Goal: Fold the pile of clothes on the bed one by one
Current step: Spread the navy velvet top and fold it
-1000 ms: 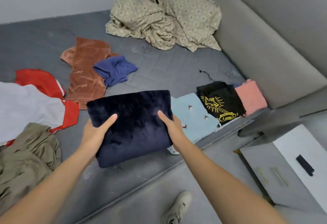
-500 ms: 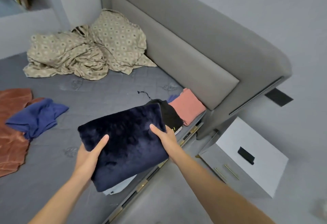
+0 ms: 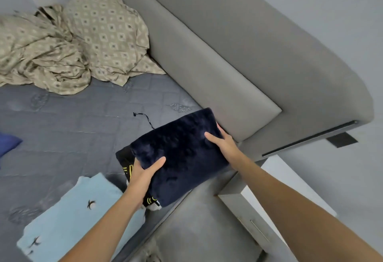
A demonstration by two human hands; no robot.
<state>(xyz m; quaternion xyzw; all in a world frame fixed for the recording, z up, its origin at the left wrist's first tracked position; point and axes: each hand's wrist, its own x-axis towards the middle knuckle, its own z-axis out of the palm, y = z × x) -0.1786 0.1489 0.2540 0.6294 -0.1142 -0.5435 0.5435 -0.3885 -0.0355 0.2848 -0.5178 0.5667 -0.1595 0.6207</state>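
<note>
I saw both hands gripping the folded dark navy plush garment [image 3: 182, 154] near the bed's corner by the grey headboard [image 3: 238, 58]. My left hand [image 3: 143, 173] held its near-left edge, thumb on top and fingers tucked out of sight beneath; my right hand [image 3: 224, 142] clasped the far-right edge the same way. I could not tell whether the garment rested on anything. It covered most of a folded black garment [image 3: 125, 162], whose yellow print was too cut off to read. A folded light blue garment [image 3: 68, 216] with small dark bird marks lay beside it on the grey mattress [image 3: 72, 129]. A crumpled beige patterned sheet [image 3: 68, 40] sat at the far corner. The white nightstand [image 3: 275, 181] was partly hidden behind my right forearm.
</note>
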